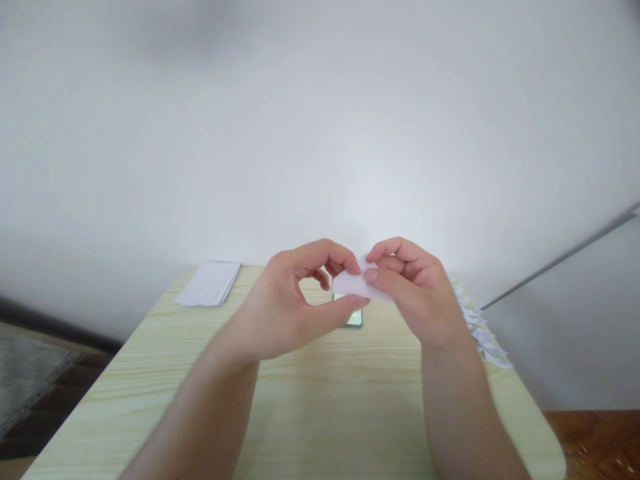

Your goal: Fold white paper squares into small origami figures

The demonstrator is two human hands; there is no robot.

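Note:
A small folded piece of white paper [347,285] is held up between both hands, above the middle of the table. My left hand [295,300] grips its left part, index finger on top and thumb along the lower edge. My right hand [417,287] pinches the right part between thumb and fingers. Some of the paper is hidden behind the right thumb. Below and behind the paper lies a phone [355,319], mostly covered by the left hand and the paper.
On the far left of the wood-grain table [320,407] lies a stack of white paper sheets [209,283]. Several folded white paper pieces [483,330] line the right edge, partly behind my right arm. A white wall [320,133] stands right behind the table.

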